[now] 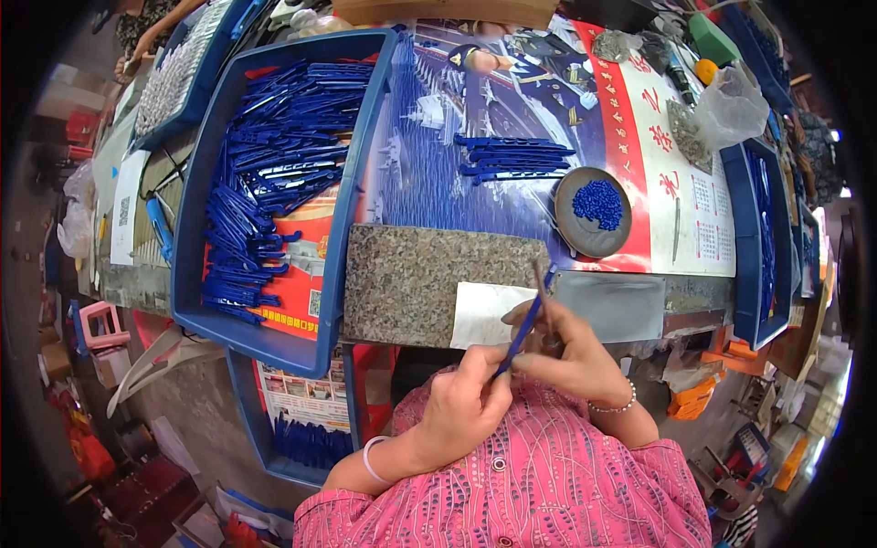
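Close in front of my body, my left hand (468,393) is closed on a slim blue plastic strip (523,338), which slants up to the right. My right hand (568,352) is closed round a thin brownish pointed tool (541,285) with a dark lower part, its tip raised beside the strip's upper end. Whether the right fingers also touch the strip is hard to see. Beyond my hands lie a granite slab (429,274) and a white paper (489,315) on its near right corner. A round dish (571,233) of small blue pieces (597,205) stands past the right hand.
Left of the slab stands a blue tray (333,265) heaped with blue strips (283,137). Several more strips (516,160) lie on the poster-covered table. Another blue tray (239,393) sits lower left, and one more (744,274) at the right edge. A plastic bag (734,105) rests back right.
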Action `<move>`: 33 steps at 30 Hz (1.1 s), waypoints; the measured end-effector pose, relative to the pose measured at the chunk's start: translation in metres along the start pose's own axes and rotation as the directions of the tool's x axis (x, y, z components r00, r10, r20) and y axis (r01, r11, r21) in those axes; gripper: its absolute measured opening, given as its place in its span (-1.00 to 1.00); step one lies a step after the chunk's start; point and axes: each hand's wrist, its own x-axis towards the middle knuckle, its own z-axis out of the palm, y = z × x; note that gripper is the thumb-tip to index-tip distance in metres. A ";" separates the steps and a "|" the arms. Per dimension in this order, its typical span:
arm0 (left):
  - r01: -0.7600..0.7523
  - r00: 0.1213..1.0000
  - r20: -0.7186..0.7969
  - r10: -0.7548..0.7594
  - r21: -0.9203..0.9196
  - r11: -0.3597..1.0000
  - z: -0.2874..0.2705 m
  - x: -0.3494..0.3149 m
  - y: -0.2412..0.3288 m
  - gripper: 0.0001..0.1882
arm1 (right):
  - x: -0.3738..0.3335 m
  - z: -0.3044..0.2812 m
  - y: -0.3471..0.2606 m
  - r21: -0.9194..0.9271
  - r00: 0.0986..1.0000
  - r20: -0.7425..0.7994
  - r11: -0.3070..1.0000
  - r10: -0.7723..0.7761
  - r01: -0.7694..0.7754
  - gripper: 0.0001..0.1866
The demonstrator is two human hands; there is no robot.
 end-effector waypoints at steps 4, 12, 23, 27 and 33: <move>0.026 0.997 0.073 -0.018 -0.111 0.993 -0.001 -0.001 0.004 -0.75 | -0.001 -0.008 -0.005 0.217 0.987 0.055 0.963 0.149 -0.158 -0.75; 0.064 0.992 0.113 -0.047 -0.149 0.987 -0.002 -0.001 0.004 -0.77 | -0.003 -0.003 0.003 0.147 0.993 -0.019 0.982 0.119 -0.115 -0.82; 0.090 0.992 0.102 -0.072 -0.179 0.980 0.002 -0.003 -0.006 -0.89 | -0.006 0.005 0.012 -0.013 0.999 -0.033 0.999 0.035 -0.035 -0.81; 0.184 0.977 0.179 -0.118 -0.414 0.892 -0.001 0.000 -0.013 -0.85 | -0.004 0.005 0.006 -0.089 1.000 -0.020 0.996 -0.015 0.014 -0.81; 0.447 0.884 0.409 -0.226 -0.597 0.666 -0.006 -0.012 -0.041 -0.72 | 0.008 0.000 0.004 -0.367 0.977 -0.109 0.921 -0.181 0.130 -0.82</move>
